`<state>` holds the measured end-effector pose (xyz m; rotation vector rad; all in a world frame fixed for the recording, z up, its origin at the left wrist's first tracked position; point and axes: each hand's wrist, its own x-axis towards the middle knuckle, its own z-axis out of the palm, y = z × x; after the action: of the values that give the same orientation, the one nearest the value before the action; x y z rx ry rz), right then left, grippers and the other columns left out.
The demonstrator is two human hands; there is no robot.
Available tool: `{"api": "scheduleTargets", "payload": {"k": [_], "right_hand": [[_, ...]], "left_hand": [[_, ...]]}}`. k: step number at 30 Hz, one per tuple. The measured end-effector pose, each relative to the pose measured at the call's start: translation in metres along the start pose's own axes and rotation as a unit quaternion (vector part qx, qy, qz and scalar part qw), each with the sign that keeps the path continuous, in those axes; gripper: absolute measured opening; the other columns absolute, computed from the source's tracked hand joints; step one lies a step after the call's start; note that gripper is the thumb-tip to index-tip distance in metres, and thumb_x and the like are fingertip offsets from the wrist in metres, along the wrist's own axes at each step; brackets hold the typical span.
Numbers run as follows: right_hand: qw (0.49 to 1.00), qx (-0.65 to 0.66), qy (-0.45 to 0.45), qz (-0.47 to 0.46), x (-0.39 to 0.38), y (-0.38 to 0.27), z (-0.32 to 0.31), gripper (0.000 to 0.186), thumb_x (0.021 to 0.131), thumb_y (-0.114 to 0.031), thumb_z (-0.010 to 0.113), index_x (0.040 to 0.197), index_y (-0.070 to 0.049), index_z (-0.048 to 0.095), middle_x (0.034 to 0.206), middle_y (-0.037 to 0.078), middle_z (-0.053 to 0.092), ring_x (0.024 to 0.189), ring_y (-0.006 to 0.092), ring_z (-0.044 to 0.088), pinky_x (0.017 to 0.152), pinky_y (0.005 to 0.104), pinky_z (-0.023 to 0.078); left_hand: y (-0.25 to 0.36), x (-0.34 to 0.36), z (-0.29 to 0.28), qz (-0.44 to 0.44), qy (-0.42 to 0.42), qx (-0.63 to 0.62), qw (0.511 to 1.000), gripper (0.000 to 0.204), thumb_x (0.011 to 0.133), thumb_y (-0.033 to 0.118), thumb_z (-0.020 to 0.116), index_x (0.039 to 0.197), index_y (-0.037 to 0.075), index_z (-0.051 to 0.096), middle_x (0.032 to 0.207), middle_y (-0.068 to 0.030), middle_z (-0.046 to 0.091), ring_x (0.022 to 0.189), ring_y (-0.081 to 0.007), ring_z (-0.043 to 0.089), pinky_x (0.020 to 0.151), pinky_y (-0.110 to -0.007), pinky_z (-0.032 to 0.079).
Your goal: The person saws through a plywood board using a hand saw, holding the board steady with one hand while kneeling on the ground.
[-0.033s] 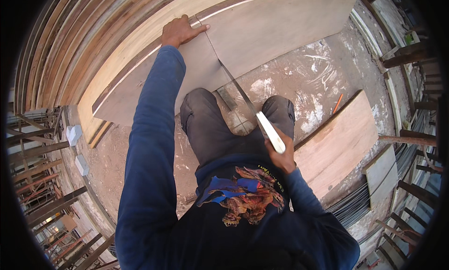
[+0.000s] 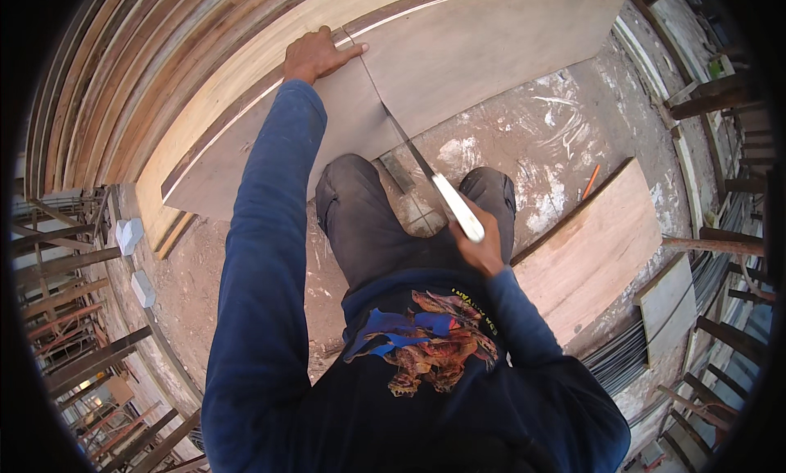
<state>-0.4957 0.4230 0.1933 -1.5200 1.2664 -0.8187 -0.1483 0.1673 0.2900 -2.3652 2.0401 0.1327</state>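
Observation:
A handsaw (image 2: 455,205) with a white handle is gripped in my right hand (image 2: 485,245), in front of my right thigh. Its dark blade slants up and left, with the tip end in a thin cut in a greyish plywood sheet (image 2: 491,51). From the sheet's far edge the cut runs down toward the blade. My left hand (image 2: 313,57) holds that far edge, thumb stretched across the face to the cut and the other fingers bent at the edge. The near edge of the sheet lies by my left knee.
Stacked boards (image 2: 123,88) rise at the far left. A pale plywood offcut (image 2: 585,252) lies on the right, with an orange pencil-like stick (image 2: 591,181) beside it. Dark rods (image 2: 614,360) sit farther right. Two pale blocks (image 2: 128,236) are at the left, near wooden framing.
My right hand and the saw have moved forward and slightly left, bringing the handle closer to the plywood sheet. My left hand and the sheet stay almost unchanged.

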Motion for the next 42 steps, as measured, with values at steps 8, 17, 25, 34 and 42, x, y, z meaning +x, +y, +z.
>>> {"api": "scheduleTargets", "payload": {"k": [8,17,25,34,42], "right_hand": [[1.000,0.009,0.003,0.010,-0.010,-0.014,-0.005,0.055,0.078,0.000,0.064,0.133,-0.004,0.062,0.111,0.022,0.072,0.108,0.0302,0.071,0.093,0.0355,0.052],[0.998,0.018,0.056,0.006,0.100,0.004,0.039,0.038,0.077,-0.010,0.070,0.113,0.002,0.069,0.089,0.022,0.073,0.083,0.0323,0.073,0.074,0.0372,0.054],[0.999,0.027,-0.004,0.032,-0.064,-0.028,-0.036,0.056,0.082,0.003,0.059,0.137,-0.002,0.058,0.128,0.020,0.067,0.124,0.0268,0.063,0.104,0.0330,0.046],[0.999,-0.013,-0.005,0.048,0.071,0.001,0.032,0.048,0.081,-0.006,0.066,0.128,0.003,0.063,0.105,0.019,0.074,0.099,0.0203,0.070,0.089,0.0313,0.052],[0.999,0.014,-0.021,0.021,0.002,-0.007,-0.008,0.049,0.084,0.002,0.062,0.134,0.003,0.059,0.121,0.019,0.070,0.114,0.0213,0.066,0.099,0.0318,0.048]], "left_hand": [[-0.009,0.015,0.003,0.005,0.010,-0.004,1.000,0.103,0.072,0.090,0.053,0.117,-0.003,0.064,0.101,-0.0230,0.072,0.100,-0.0352,0.070,0.087,-0.047,0.054],[0.021,0.017,0.003,0.024,-0.005,-0.013,1.000,0.103,0.073,0.088,0.054,0.117,-0.005,0.063,0.103,-0.0253,0.072,0.100,-0.0364,0.070,0.086,-0.047,0.054],[-0.008,0.017,0.008,0.020,-0.003,-0.025,0.999,0.105,0.072,0.088,0.055,0.120,-0.006,0.061,0.102,-0.0246,0.072,0.100,-0.0373,0.070,0.086,-0.047,0.054],[-0.002,0.014,0.008,0.034,-0.009,-0.022,0.999,0.104,0.074,0.088,0.053,0.120,-0.005,0.062,0.101,-0.0237,0.072,0.098,-0.0362,0.071,0.085,-0.048,0.054],[-0.002,0.014,0.006,0.030,0.018,-0.010,0.999,0.102,0.074,0.087,0.054,0.119,-0.003,0.063,0.105,-0.0228,0.072,0.100,-0.0361,0.070,0.087,-0.048,0.054]]}}
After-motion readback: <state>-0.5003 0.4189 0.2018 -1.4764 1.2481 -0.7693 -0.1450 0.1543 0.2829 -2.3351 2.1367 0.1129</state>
